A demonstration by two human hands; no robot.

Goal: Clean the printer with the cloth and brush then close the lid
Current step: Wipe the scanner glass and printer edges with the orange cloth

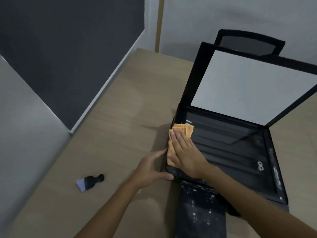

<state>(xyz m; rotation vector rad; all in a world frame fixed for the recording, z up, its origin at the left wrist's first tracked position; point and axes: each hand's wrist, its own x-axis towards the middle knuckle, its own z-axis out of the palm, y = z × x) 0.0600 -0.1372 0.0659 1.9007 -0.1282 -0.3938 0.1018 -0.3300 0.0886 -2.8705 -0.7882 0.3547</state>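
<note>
Two hands on the job right now. Right hand [184, 151] is spread flat, palm down, pressing the orange cloth [178, 134] onto the left edge of the printer [267, 169], right where the frame meets the scanner glass [228, 143]. So it's not gripping anything, just fingers out, pinning the cloth down. Left hand [151, 167] is curled loosely around the printer's front-left corner, thumb on top by the control panel, looks like it's bracing the thing so it doesn't slide.

So I'd say we're in the cloth-wipe step, and early on. White dust is sitting along the right rim of the glass and all over the pulled-out front tray [200, 210], none of it touched.

Brush [90, 182] is lying on the bench [120, 109] off to the left, well apart from the printer, nobody holding it. Lid [248, 79] is propped wide open at the back, white pad facing forward.

Next move, my guess: drag the cloth rightward across the glass with even pressure, keep the left hand steadying, then grab the brush for the gritty tray and rim. Lid comes down last.
</note>
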